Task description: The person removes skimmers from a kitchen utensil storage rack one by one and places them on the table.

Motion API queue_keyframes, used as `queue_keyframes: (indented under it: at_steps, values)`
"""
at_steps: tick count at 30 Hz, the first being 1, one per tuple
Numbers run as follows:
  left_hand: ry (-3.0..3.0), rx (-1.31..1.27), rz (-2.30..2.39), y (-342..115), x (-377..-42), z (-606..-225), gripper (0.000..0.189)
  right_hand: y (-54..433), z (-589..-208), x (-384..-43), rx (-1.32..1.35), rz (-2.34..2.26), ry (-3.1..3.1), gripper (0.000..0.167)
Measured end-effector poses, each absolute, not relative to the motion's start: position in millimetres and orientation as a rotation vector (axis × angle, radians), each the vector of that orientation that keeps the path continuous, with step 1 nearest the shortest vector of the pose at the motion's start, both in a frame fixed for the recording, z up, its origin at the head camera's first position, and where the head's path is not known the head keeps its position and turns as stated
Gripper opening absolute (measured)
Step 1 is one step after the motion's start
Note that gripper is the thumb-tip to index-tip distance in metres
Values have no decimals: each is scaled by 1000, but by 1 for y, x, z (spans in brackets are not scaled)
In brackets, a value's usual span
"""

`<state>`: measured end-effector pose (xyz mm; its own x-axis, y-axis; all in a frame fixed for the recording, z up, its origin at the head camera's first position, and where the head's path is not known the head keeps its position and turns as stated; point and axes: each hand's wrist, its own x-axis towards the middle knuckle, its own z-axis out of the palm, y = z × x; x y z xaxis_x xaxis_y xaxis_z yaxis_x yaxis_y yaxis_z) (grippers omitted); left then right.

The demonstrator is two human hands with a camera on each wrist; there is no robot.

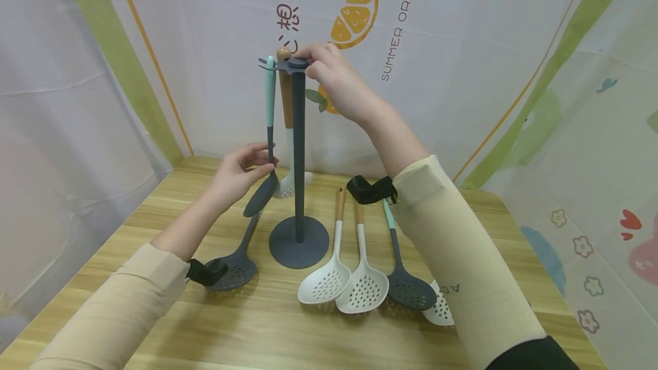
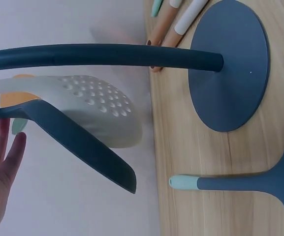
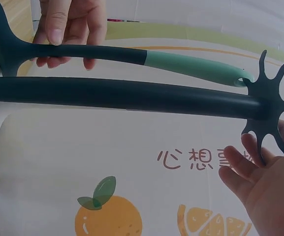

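Observation:
A dark utensil stand (image 1: 299, 153) rises from a round base, topped by a ring of hooks (image 3: 265, 93). My left hand (image 1: 241, 173) pinches the neck of a dark turner (image 1: 261, 196) with a mint handle. That handle's hole end sits right at a hook in the right wrist view. My right hand (image 1: 334, 76) is up at the stand's top, its fingers and thumb around the hooks. Behind the post hangs a white skimmer (image 2: 92, 108) with a wooden handle.
On the wooden table (image 1: 205, 330), a dark perforated utensil (image 1: 233, 270) lies left of the base. Two white skimmers (image 1: 326, 284) with wooden handles, a dark skimmer (image 1: 411, 290) and another white perforated head (image 1: 441, 307) lie to the right. A printed curtain (image 1: 226, 16) hangs behind.

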<state>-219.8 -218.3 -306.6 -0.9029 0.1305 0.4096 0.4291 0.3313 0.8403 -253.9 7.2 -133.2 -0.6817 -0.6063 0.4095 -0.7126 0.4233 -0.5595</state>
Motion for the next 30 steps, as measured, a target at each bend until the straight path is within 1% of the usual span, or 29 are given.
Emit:
queue_keyframes:
  at_steps: [17, 26, 30]
  values:
    - [-2340, -540, -1532, -219, -214, -302, 42, 13, -134, -255, 1283, 1196, -2455, 44]
    - [-2408, -536, -1538, -226, -206, -297, 47, 17, -134, -258, 1305, 1232, -2475, 45]
    - [-2422, -551, -1514, -228, -204, -297, 47, 19, -134, -261, 1339, 1256, -2461, 47]
